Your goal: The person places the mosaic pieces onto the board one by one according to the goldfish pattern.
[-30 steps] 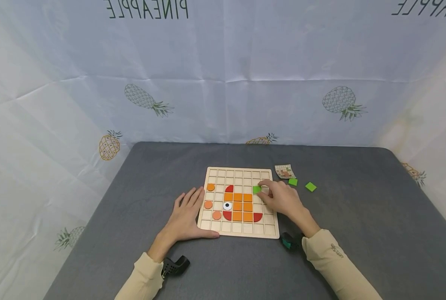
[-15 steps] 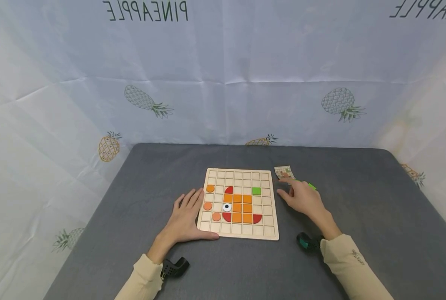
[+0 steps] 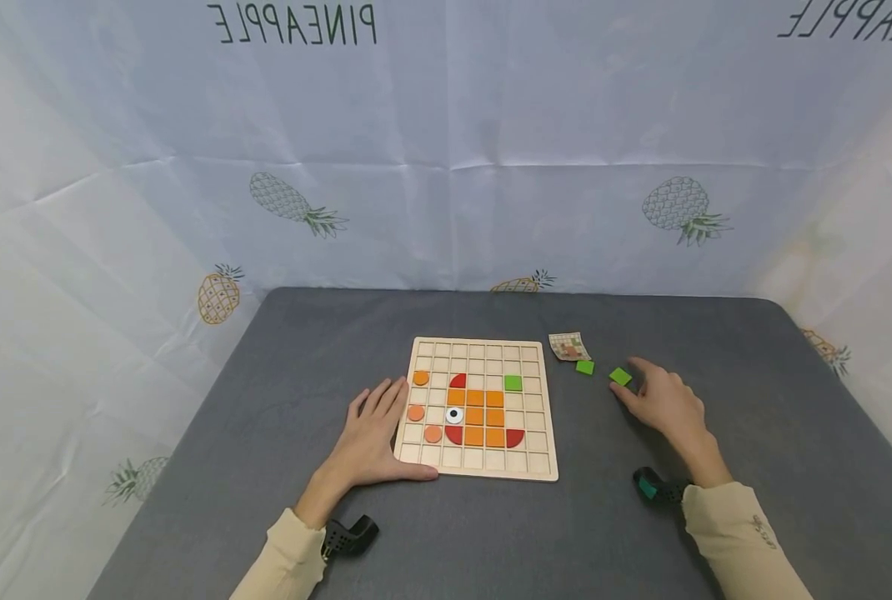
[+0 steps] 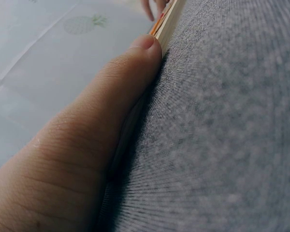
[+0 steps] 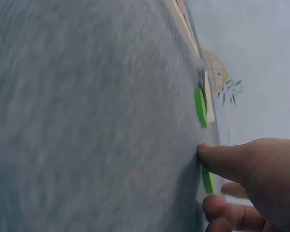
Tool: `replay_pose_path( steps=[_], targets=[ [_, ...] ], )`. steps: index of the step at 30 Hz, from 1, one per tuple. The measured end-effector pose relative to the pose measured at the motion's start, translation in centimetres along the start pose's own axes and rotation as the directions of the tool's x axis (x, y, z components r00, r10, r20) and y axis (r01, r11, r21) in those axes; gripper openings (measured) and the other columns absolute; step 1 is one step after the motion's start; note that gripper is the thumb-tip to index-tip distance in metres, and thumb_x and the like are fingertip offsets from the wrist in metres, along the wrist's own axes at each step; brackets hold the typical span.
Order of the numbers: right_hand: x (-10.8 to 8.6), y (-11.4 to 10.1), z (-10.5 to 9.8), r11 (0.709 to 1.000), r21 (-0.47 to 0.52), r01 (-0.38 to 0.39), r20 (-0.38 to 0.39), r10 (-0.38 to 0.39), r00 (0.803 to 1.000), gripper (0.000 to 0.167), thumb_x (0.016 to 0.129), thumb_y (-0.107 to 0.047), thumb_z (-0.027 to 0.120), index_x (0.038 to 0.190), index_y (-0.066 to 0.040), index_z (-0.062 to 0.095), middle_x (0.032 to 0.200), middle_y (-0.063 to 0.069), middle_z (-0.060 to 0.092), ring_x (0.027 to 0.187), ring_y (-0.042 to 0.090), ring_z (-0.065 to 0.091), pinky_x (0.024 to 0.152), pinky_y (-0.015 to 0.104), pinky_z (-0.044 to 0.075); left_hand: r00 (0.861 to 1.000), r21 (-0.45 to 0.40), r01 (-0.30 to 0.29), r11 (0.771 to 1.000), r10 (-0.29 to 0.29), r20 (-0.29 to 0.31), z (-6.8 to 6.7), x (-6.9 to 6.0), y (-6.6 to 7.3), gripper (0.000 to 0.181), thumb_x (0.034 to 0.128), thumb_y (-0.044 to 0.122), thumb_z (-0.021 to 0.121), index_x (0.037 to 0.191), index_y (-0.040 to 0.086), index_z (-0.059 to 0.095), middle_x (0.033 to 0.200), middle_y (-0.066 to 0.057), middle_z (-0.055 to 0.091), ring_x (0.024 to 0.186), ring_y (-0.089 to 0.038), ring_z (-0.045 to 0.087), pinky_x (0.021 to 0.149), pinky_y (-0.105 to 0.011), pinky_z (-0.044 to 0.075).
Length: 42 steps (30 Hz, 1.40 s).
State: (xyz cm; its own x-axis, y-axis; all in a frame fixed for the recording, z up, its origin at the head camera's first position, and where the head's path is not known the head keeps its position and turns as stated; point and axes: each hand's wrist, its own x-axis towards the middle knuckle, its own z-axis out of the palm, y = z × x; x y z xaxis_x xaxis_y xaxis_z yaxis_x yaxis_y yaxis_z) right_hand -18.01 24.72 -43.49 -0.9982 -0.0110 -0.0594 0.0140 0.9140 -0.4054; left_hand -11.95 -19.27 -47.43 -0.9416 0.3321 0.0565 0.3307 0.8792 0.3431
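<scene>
My left hand (image 3: 371,437) lies at the near left corner of a wooden grid board (image 3: 483,462), fingers spread along the left edge and thumb along the front. On the board sit orange squares (image 3: 475,415), red quarter-rounds (image 3: 515,437), orange discs (image 3: 421,377), a black-and-white eye piece (image 3: 454,415) and one green square (image 3: 513,382). Out to the right, my right hand (image 3: 671,408) has its thumb and index finger at either side of a loose green tile (image 3: 621,377) on the table. In the right wrist view, the thumb partly covers that tile (image 5: 208,180).
A second green tile (image 3: 584,367) lies against a small patterned card (image 3: 569,346), just right of the board. Dark grey cloth covers the table (image 3: 326,350). Behind it hangs a pale curtain (image 3: 446,217) printed with pineapples.
My right hand has left the green square on the board and moved right, past the card, to the farther loose green tile. My left hand has stayed at the board's corner.
</scene>
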Motion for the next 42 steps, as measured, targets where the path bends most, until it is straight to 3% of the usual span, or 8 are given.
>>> replay_pose_path(
  steps=[5,13,24,31,42],
  targets=[
    [0.0,0.4,-0.1,0.998,-0.003,-0.058,0.033,0.058,0.998,0.068,0.098,-0.042,0.063,0.145,0.006,0.05,0.073,0.009,0.067,0.054,0.018,0.053,0.046,0.031,0.038,1.0,-0.003,-0.002,1.0,0.002,0.002,0.2,0.0,-0.1,0.137,0.0641,0.082,0.072,0.165,0.008,0.016,0.172,-0.01,0.022,0.159,-0.035,0.02,0.122,-0.062,0.015],
    [-0.3,0.4,0.2,1.0,0.025,-0.009,-0.002,0.009,1.0,0.052,0.1,-0.033,0.063,0.138,0.003,0.059,0.062,0.002,0.061,0.048,0.016,0.047,0.043,0.029,0.033,1.0,-0.015,0.0,1.0,0.0,0.008,0.2,-0.1,0.0,0.137,0.0641,0.082,0.073,0.165,0.008,0.016,0.172,-0.01,0.022,0.159,-0.035,0.019,0.123,-0.062,0.015],
    [-0.1,0.2,0.6,1.0,0.013,-0.015,0.014,0.015,1.0,0.046,0.103,-0.027,0.059,0.136,0.005,0.057,0.065,0.005,0.063,0.05,0.016,0.049,0.044,0.029,0.035,1.0,-0.003,0.003,1.0,-0.003,0.01,0.1,0.0,0.1,0.137,0.0638,0.081,0.073,0.165,0.008,0.017,0.172,-0.01,0.022,0.159,-0.034,0.02,0.123,-0.061,0.015],
    [-0.3,0.0,0.4,0.999,0.028,0.032,-0.003,-0.031,1.0,0.043,0.105,-0.024,0.056,0.137,0.005,0.057,0.058,0.003,0.056,0.047,0.016,0.045,0.044,0.029,0.033,1.0,0.002,0.002,1.0,-0.002,0.012,0.0,0.1,0.0,0.137,0.0639,0.081,0.073,0.164,0.007,0.017,0.172,-0.01,0.022,0.159,-0.035,0.019,0.123,-0.061,0.015],
    [-0.7,-1.6,-0.1,0.995,0.046,0.091,-0.036,-0.089,0.995,0.042,0.105,-0.024,0.057,0.138,0.003,0.057,0.065,0.005,0.06,0.05,0.017,0.049,0.044,0.031,0.034,1.0,0.004,0.0,1.0,0.0,0.008,-0.1,0.1,0.0,0.137,0.0639,0.082,0.072,0.164,0.007,0.017,0.172,-0.01,0.022,0.159,-0.035,0.019,0.123,-0.061,0.015]
  ],
)
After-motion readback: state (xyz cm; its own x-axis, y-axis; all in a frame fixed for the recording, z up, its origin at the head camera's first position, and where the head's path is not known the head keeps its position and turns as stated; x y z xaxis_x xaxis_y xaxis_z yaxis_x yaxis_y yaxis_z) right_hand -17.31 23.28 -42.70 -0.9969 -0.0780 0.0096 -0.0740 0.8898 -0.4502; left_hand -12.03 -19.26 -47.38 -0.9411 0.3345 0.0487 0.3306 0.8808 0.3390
